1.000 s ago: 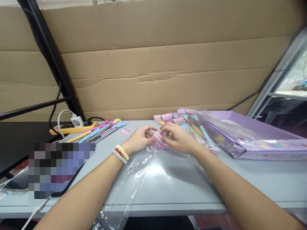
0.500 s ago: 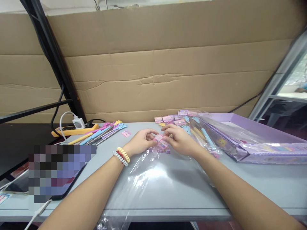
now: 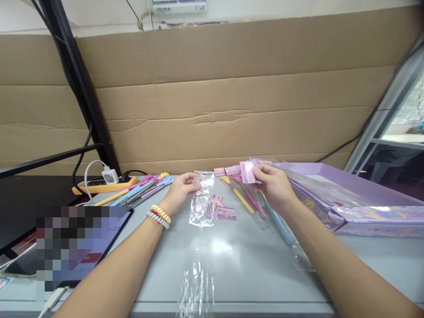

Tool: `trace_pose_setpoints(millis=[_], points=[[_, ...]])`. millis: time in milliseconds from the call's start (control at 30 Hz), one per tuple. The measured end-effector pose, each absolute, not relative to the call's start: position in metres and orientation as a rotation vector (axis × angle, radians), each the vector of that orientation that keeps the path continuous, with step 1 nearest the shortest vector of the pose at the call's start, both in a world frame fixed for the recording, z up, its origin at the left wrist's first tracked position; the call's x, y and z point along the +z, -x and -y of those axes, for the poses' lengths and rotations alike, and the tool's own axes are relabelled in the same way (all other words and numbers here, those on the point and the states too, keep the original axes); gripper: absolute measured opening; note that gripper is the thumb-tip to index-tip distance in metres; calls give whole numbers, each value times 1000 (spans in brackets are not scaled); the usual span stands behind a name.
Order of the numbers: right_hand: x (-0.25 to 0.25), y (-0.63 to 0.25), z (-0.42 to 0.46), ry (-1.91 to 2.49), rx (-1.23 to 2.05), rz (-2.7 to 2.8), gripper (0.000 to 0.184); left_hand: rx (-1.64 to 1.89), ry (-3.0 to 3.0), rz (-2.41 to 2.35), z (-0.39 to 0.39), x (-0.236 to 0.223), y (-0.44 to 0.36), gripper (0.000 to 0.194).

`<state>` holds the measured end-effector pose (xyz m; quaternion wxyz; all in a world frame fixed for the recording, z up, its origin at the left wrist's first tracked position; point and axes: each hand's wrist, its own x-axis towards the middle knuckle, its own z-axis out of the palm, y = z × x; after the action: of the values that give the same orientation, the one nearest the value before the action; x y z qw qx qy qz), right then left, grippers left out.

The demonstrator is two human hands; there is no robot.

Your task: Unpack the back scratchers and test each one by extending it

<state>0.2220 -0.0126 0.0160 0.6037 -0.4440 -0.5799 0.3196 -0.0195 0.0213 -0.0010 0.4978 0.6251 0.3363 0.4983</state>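
A small folded-looking pink card [image 3: 247,172] is pinched between the thumb and fingers of my right hand [image 3: 274,184], which is over the packaged sticks. My left hand [image 3: 183,189] grips the upper edge of a long clear plastic bag [image 3: 201,210]; the bag hangs down across the table toward the front edge. Several loose pink cards [image 3: 225,213] lie beside the bag, some partly seen through it. Under and beside my right hand are back scratchers in clear bags: a yellow one [image 3: 241,199], a pink one [image 3: 255,201] and a blue-handled one [image 3: 280,223].
Unbagged back scratchers [image 3: 139,191] lie at the left by a yellow power strip [image 3: 106,185] with a white charger. A tablet [image 3: 102,247] sits at the front left. A purple box [image 3: 371,227] with clear bags stands at the right. Cardboard [image 3: 232,101] lines the back.
My hands have moved apart. The right one has carried a pink card to the right, while the left one has gone slightly left, now holding the bag's top. The view has tilted up slightly.
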Motion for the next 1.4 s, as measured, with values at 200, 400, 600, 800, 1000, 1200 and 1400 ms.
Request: trace_pose_setpoints(millis=[200,400,600,800,1000,1200,1400], points=[[0,-205,14,1569,442,1860,35,1262,-1283,-666,-17,5,20,21],[-7,-200,11,1675,197,1913,23,1103,-1338,-698,-11,-2,8,30],[-8,-197,11,1476,553,1905,33,993,-1438,-774,-7,-7,2,36],[-9,-183,15,1094,1021,1656,44,904,-1575,-807,-2,-10,-5,32],[-9,-180,20,1167,917,1745,23,823,-1571,-809,10,-1,-10,33],[-8,-179,23,1128,828,1799,20,921,-1666,-920,6,-2,-11,34],[-11,-180,25,922,1176,1676,66,1324,-1517,-1004,-3,-2,-4,31]])
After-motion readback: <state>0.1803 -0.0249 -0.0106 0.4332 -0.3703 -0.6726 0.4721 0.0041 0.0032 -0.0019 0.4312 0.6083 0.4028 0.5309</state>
